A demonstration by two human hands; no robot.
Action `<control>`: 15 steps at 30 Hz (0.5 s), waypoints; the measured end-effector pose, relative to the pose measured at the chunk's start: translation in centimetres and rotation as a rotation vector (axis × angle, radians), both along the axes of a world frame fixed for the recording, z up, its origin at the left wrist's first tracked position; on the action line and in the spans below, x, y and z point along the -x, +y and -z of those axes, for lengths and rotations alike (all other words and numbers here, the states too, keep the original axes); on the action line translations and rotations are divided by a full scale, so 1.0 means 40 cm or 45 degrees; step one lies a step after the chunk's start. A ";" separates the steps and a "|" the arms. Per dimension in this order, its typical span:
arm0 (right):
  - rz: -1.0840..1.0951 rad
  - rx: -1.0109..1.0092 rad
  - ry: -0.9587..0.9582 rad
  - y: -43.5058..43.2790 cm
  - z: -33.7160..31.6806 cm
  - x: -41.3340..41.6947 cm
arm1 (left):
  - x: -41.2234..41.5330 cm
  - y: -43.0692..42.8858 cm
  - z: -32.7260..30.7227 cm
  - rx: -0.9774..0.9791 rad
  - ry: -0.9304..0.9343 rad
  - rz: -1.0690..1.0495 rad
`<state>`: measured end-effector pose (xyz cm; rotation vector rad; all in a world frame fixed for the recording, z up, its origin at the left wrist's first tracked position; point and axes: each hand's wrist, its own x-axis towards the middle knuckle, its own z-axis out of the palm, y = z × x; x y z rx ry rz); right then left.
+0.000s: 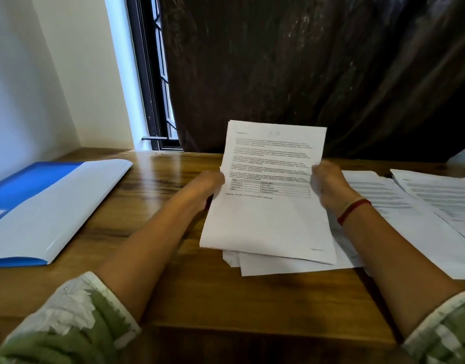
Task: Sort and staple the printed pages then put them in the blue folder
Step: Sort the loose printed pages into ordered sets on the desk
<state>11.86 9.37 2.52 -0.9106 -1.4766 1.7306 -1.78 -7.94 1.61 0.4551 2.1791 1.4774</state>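
Blue plastic folder (29, 185) is lying open at left on the wooden table (157, 206). Loose printed sheets (409, 206) are waiting at right. White printed pages (270, 219) are standing at centre, left hand (207, 187) and right hand (328, 185) each gripping a side edge. Judging sorting underway; stapling and filing not yet done.
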 end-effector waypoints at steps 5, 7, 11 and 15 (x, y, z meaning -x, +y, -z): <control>-0.238 -0.237 -0.158 -0.050 0.014 0.036 | 0.068 -0.055 -0.018 -0.260 -0.212 -0.116; -0.297 -0.288 -0.198 -0.064 0.023 0.052 | 0.087 -0.068 -0.018 -0.268 -0.225 -0.120; -0.288 -0.235 -0.221 -0.071 0.041 0.071 | 0.084 -0.056 -0.013 -0.304 -0.219 -0.162; -0.338 -0.071 -0.263 -0.047 0.047 0.054 | 0.096 -0.017 0.010 -0.377 -0.247 -0.280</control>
